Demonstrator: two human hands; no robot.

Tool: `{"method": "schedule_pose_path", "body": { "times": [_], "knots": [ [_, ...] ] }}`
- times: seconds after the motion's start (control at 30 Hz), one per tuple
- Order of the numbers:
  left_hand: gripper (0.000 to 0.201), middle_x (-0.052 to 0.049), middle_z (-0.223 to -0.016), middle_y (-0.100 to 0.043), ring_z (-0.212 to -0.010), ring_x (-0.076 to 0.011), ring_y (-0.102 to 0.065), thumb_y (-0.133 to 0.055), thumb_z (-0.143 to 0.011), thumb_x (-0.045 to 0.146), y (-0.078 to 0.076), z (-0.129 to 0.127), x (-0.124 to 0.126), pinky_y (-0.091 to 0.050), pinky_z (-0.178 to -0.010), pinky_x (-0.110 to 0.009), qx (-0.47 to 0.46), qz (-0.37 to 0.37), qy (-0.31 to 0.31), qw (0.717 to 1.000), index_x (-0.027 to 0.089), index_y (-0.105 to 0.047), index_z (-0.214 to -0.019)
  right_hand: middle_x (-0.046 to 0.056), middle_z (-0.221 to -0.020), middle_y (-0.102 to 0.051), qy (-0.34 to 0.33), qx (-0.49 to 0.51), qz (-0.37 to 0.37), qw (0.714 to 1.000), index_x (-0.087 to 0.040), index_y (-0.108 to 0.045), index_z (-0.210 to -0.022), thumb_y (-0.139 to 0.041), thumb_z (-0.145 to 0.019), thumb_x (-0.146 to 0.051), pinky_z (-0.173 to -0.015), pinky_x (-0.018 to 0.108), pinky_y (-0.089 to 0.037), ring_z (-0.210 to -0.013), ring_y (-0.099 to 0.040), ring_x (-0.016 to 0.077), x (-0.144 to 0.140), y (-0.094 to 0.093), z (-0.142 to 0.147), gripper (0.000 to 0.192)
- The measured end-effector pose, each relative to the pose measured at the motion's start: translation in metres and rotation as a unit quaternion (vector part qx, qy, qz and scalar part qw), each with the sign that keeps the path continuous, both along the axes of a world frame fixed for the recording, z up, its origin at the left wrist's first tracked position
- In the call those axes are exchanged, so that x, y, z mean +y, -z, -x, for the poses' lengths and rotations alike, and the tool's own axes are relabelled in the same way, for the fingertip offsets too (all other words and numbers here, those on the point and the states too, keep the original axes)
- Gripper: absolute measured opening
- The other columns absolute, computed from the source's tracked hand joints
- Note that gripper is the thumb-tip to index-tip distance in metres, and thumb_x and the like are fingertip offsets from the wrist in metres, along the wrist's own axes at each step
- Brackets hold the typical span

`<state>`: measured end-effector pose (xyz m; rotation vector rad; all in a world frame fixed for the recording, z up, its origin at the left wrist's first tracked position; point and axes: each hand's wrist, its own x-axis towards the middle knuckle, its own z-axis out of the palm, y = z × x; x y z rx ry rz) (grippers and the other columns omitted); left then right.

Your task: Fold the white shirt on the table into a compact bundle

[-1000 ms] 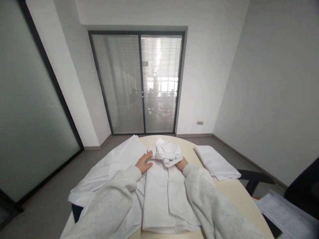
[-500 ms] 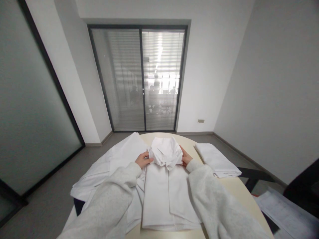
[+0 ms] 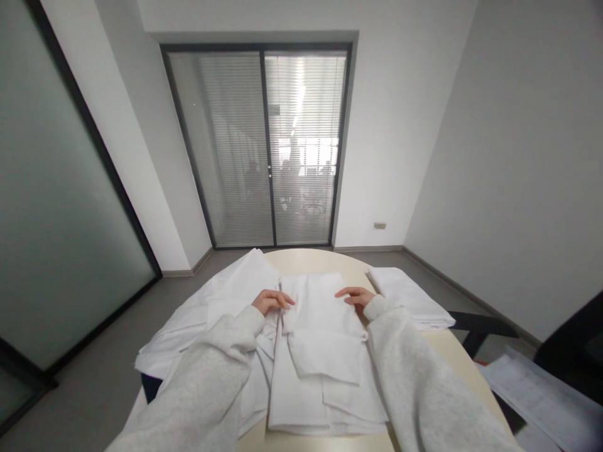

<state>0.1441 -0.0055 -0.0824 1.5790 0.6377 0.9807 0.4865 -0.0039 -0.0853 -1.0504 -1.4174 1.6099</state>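
Observation:
A folded white garment point(image 3: 325, 351) lies lengthwise in front of me on the round table, its upper part turned down over the lower part. At its far left edge rests my left hand point(image 3: 272, 301), palm down with the fingers stretched out over the cloth. My right hand point(image 3: 355, 296) is open at the far right edge, fingertips on or just above the fabric; contact there is hard to tell. Neither hand grips the cloth. Grey sleeves cover both of my forearms.
Loose white cloth point(image 3: 211, 314) spreads over the left side of the table point(image 3: 301, 256). A neatly folded white cloth point(image 3: 409, 298) lies at the right edge. Beyond that are a black chair point(image 3: 575, 345) and some papers point(image 3: 541, 389). A glass door point(image 3: 259, 150) stands behind.
The bunched far end of the garment has been laid over toward me and now lies flat. Both hands have let go of its sides and opened on top.

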Motion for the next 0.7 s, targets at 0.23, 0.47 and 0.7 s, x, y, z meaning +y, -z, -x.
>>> {"method": "schedule_pose_path", "body": {
  "times": [0.23,0.47,0.7],
  "knots": [
    [0.025,-0.004,-0.08,-0.063,-0.073,-0.0163,-0.056,-0.066,-0.061,0.032,0.011,-0.009,0.01,-0.045,-0.06,-0.026,0.017,0.061,-0.266,0.962,0.016,-0.065,-0.081,0.0,-0.065,-0.063,0.239,-0.028,-0.005,0.971,-0.019,-0.055,-0.079,-0.076,-0.053,-0.03,-0.049,0.025,-0.047,-0.054,-0.058,0.0135,0.019,0.004,0.014,0.035],
    [0.047,0.001,-0.063,-0.057,-0.056,-0.0102,-0.053,-0.072,-0.063,0.032,0.008,-0.011,0.007,-0.035,-0.043,-0.017,-0.066,0.128,-0.186,0.972,0.016,-0.056,-0.104,0.005,-0.07,-0.068,0.227,-0.067,-0.018,0.971,-0.017,-0.06,-0.073,-0.076,-0.05,-0.026,-0.07,0.035,-0.051,-0.071,-0.063,0.0224,0.029,0.017,0.031,0.029],
    [0.024,-0.002,-0.064,-0.059,-0.053,-0.0085,-0.056,-0.06,-0.078,0.034,-0.004,-0.012,0.002,-0.042,-0.045,-0.018,-0.221,0.289,-0.107,0.926,0.011,-0.057,-0.084,0.013,-0.088,-0.069,0.067,-0.06,-0.01,0.996,-0.012,-0.065,-0.086,-0.075,-0.052,-0.033,-0.083,0.04,-0.047,-0.085,-0.064,0.0272,0.016,0.001,0.009,0.041]
  ]
}}
